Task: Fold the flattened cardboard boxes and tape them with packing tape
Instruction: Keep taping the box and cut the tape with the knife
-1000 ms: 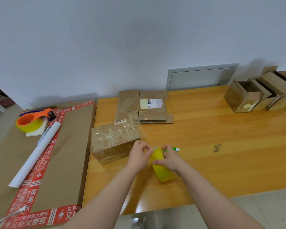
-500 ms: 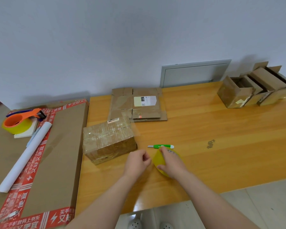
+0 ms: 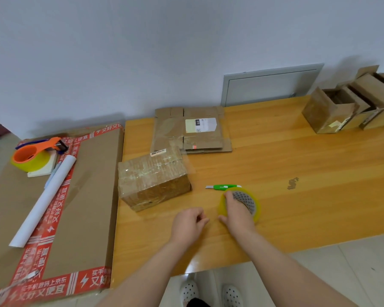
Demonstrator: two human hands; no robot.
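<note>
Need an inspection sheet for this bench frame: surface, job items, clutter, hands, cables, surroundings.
Surface: wooden table, one dark mark right of centre.
Job's things: taped box closed, left of centre; flattened boxes stacked at the far edge; yellow tape roll lying flat; green knife just beyond it.
Clutter: orange tape dispenser and white paper roll on a large flat carton left of the table; open boxes far right.
Hands: right hand grips the tape roll from above; left hand beside it, fingers curled, cannot tell if it pinches clear tape.
Cables: nothing seen.
Surroundings: white wall, grey wall panel, tiled floor, shoes at the bottom edge.
</note>
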